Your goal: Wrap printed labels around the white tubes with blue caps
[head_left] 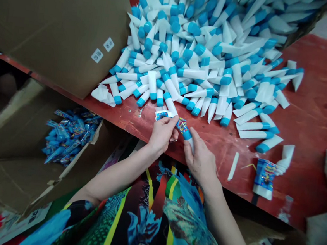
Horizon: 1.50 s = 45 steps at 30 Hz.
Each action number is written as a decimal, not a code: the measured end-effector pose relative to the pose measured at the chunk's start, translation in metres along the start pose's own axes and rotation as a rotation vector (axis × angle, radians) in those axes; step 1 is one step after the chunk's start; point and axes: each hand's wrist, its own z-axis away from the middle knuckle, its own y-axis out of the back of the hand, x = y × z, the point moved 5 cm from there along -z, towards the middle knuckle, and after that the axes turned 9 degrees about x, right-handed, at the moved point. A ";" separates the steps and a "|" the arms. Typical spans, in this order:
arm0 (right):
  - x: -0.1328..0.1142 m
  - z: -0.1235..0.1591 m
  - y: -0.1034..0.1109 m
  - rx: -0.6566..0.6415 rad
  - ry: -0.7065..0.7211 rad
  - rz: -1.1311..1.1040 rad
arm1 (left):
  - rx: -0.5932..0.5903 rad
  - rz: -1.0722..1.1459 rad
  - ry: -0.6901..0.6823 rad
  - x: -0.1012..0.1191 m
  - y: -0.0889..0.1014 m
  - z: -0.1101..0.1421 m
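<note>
Right hand (198, 161) clenched around the white body of a blue-capped tube (189, 143), fingers and thumb wrapped close, the cap end tilted up toward the other hand. Left hand (162, 134) curled, its fingertips (175, 120) against a printed wrapper (182, 126) at the tube's upper end, though whether gripping it or only touching it, impossible to tell from this angle. Both hands just over the near edge of a red-painted table top (315, 95), probably so that the tube stays between them, free of the heap. Just past the left fingertips, a small printed card (161, 115) lying flat at the foot of a large heap of white tubes with blue caps (188, 55), loose and spread wide, likely kept there for easy reach. Below the table edge at the left, an open cardboard carton (10, 161) holding blue printed packets (71, 138), close beside the left forearm and seemingly placed for a short reach. Farther right on the table, another printed packet (264, 178) near a loose white strip (233, 167). Underneath the forearms, a brightly patterned garment (153, 215).
</note>
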 end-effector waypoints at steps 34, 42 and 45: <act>-0.025 -0.025 -0.019 0.196 0.075 -0.193 | -0.196 0.046 0.026 -0.001 0.019 0.012; -0.013 -0.012 -0.024 -0.165 -0.193 -0.816 | -0.254 0.024 -0.023 0.010 0.028 0.007; -0.010 -0.009 -0.025 -0.136 -0.270 -0.888 | -0.304 -0.007 -0.042 0.010 0.026 0.010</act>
